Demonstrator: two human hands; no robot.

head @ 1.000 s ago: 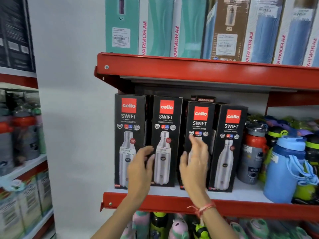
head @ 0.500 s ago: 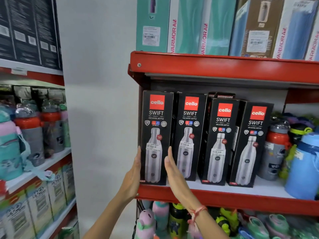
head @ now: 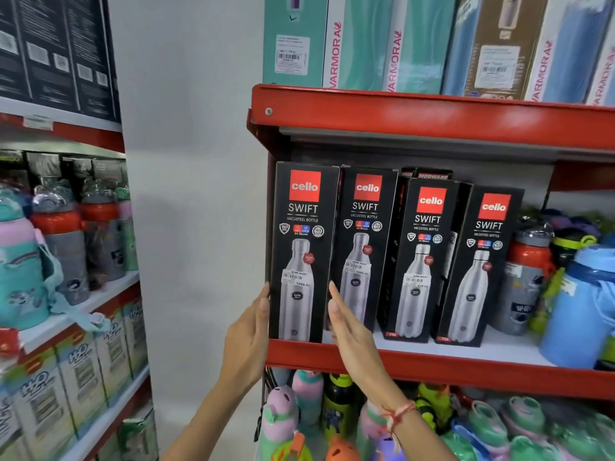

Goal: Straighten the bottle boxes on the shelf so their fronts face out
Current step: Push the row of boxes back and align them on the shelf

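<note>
Several tall black Cello Swift bottle boxes stand in a row on the red shelf (head: 432,371). The leftmost box (head: 301,254) sits at the shelf's left end with its front facing out. My left hand (head: 248,334) lies flat against its left side and my right hand (head: 346,324) against its right side, so both palms clamp it low down. The second box (head: 364,247) stands right beside it, facing out. The third box (head: 421,261) and fourth box (head: 479,267) stand further right, set slightly back and angled a little to the left.
Coloured water bottles (head: 525,277) crowd the shelf right of the boxes, with a big blue jug (head: 579,307) at the edge. Teal and blue Varmora boxes (head: 392,41) fill the shelf above. Kids' bottles (head: 299,414) sit below. Another rack (head: 66,294) stands left of a white wall.
A second ago my hands were on the second and third boxes. They moved left and now clamp the leftmost box from both sides. The camera view shifted left.
</note>
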